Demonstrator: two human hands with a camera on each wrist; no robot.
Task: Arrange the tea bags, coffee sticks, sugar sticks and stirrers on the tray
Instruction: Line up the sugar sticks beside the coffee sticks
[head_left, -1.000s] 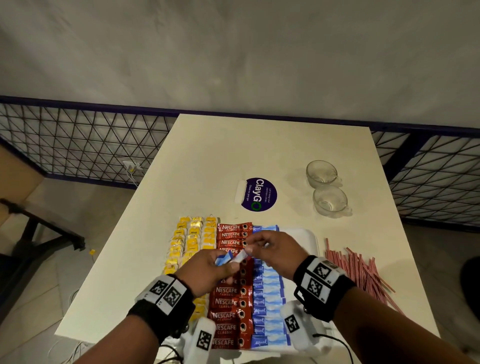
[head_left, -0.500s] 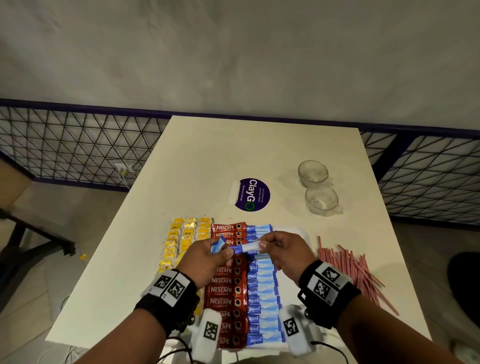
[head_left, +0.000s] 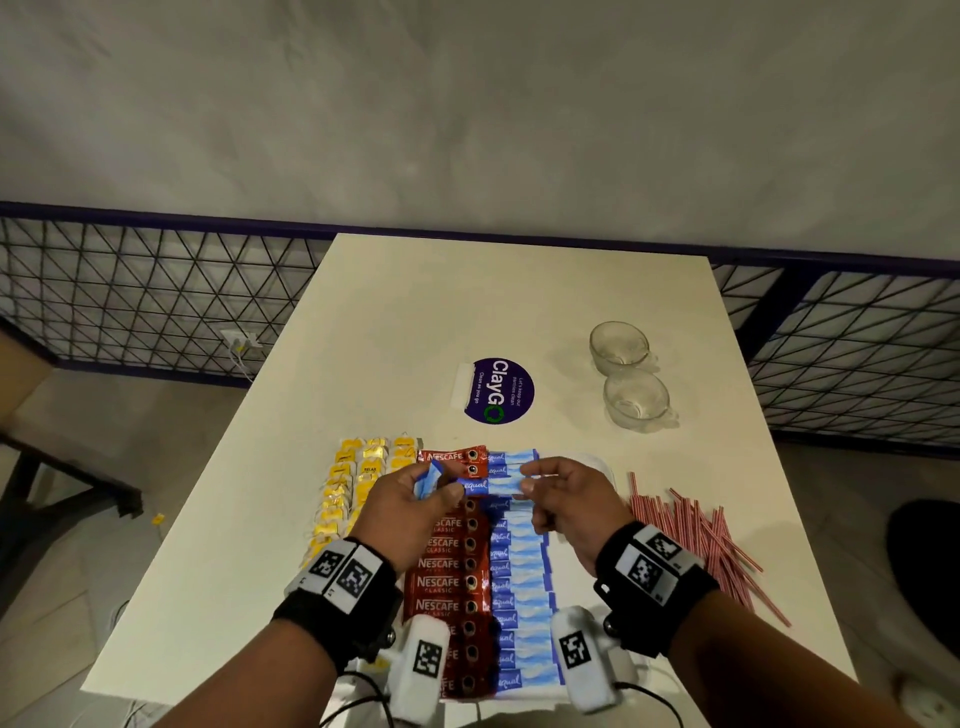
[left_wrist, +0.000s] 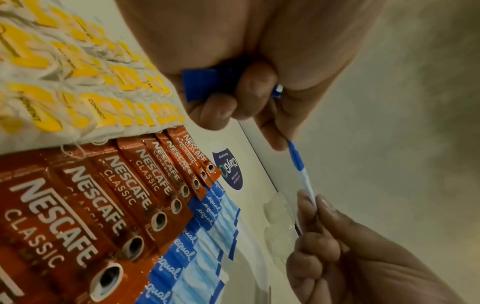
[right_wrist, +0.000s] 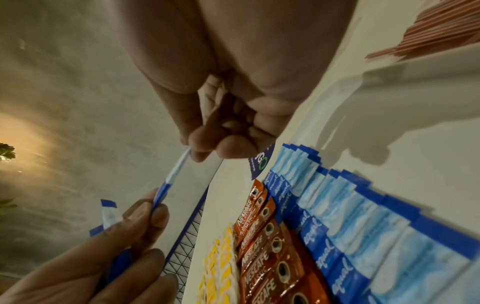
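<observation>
Sugar stick (head_left: 491, 486) is hanging above the tray (head_left: 597, 462), between both hands: right hand (head_left: 566, 501) is pinching one end, left hand (head_left: 415, 506) is pinching the other and clutching spare sticks (head_left: 428, 478). Pulling unevenly, I think, is risking a dropped spare disturbing the coffee sticks (head_left: 449, 566) below.

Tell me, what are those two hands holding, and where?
Both pinch one blue sugar stick by its ends; the left hand also holds spare sugar sticks; right hand.
</observation>
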